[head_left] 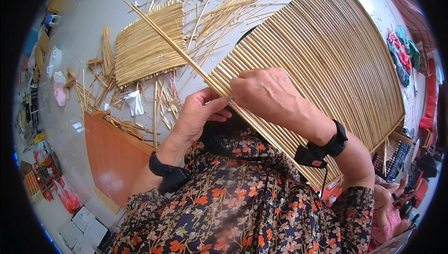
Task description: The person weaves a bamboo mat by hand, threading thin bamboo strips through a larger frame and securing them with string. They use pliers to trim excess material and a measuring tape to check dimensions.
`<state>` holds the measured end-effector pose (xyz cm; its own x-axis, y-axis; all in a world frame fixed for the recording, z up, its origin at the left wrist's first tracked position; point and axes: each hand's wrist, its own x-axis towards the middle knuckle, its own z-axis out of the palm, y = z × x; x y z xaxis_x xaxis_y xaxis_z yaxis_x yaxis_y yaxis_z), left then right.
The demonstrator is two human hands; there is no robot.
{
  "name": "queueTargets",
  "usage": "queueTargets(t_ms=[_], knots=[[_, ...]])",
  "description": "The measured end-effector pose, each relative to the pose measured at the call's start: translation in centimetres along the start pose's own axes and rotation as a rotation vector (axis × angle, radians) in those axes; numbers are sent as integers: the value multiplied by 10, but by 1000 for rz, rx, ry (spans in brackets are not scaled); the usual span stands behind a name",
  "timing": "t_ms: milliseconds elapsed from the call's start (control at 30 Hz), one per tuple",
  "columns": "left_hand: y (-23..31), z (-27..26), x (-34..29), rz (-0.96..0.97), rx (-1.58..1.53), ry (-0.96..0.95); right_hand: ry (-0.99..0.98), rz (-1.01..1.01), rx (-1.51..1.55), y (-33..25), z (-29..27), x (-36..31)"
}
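A large mat of straw-coloured reed stalks (326, 58), laid side by side, slants across my lap and off to the upper right. At its near left edge a long reed stalk (165, 37) sticks out past the mat toward the upper left. My left hand (200, 111) is closed on the mat's edge stalks from below, thumb on top and fingers partly underneath. Just beside it, my right hand (263, 88) is curled into a fist over the mat's edge. Its fingertips are turned down, so what they pinch is hidden.
A smaller reed mat (149, 44) lies on the floor at the upper left. Loose reeds (233, 2) and cut bits are scattered around it. An orange-brown wooden board (112, 156) stands by my left forearm. At the lower right another person (385, 212) shows in part.
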<state>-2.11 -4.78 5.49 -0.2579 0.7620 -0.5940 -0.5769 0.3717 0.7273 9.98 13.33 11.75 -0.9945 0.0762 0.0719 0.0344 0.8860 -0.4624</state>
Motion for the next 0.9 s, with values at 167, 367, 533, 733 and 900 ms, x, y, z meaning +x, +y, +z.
queueTargets(t_ms=[167, 367, 533, 733, 900], knots=[[-5, 3, 1, 0, -4, 29, -32, 55, -21, 16, -23, -8], [-11, 3, 1, 28, -15, 43, -223, 182, 1, 73, -92, -17], [-11, 5, 2, 42, -63, 26, -254, 310, 12, 127, -158, -31], [-8, 8, -2, 41, -67, 25, -181, 321, -101, 187, -221, -41], [-6, 8, -5, 19, -76, 41, -79, 339, -35, 224, -259, -39]])
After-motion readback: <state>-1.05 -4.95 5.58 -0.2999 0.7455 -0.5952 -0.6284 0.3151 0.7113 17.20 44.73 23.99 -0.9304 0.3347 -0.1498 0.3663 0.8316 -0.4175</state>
